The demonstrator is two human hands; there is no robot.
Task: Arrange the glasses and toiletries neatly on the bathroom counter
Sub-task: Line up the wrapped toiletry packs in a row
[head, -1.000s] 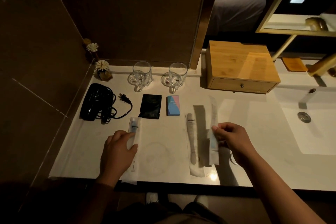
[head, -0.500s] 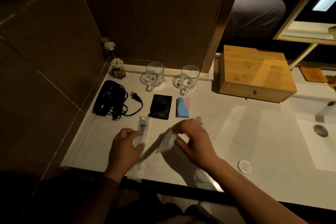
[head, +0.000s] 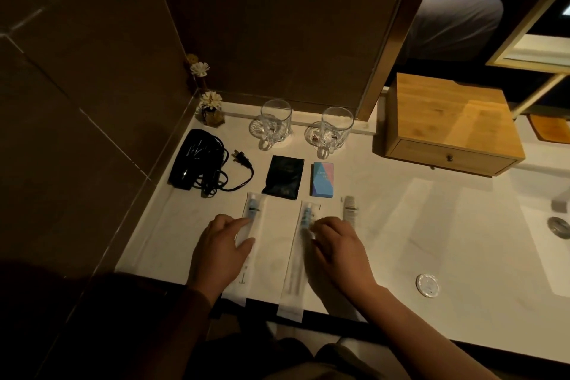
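Two clear glass mugs (head: pixel 276 123) (head: pixel 336 129) stand at the back of the white counter (head: pixel 401 225). In front of them lie a black sachet (head: pixel 283 176) and a blue-pink box (head: pixel 321 179). Three long white packets lie side by side at the front. My left hand (head: pixel 220 253) pinches the left toothbrush packet (head: pixel 253 213). My right hand (head: pixel 339 250) has its fingers on the middle toothbrush packet (head: pixel 296 268), which overhangs the counter's front edge. The third packet (head: pixel 350 210) is partly hidden behind my right hand.
A black hair dryer (head: pixel 197 160) with coiled cord lies at the left wall, a flower diffuser (head: pixel 211 108) in the corner. A wooden drawer box (head: pixel 447 123) stands at the back right, the sink (head: pixel 555 225) beyond it. A small round lid (head: pixel 427 285) lies front right.
My right hand carried one toothbrush packet leftward and laid it lengthwise beside the left packet. My left hand stayed on the left packet. The view shifted left.
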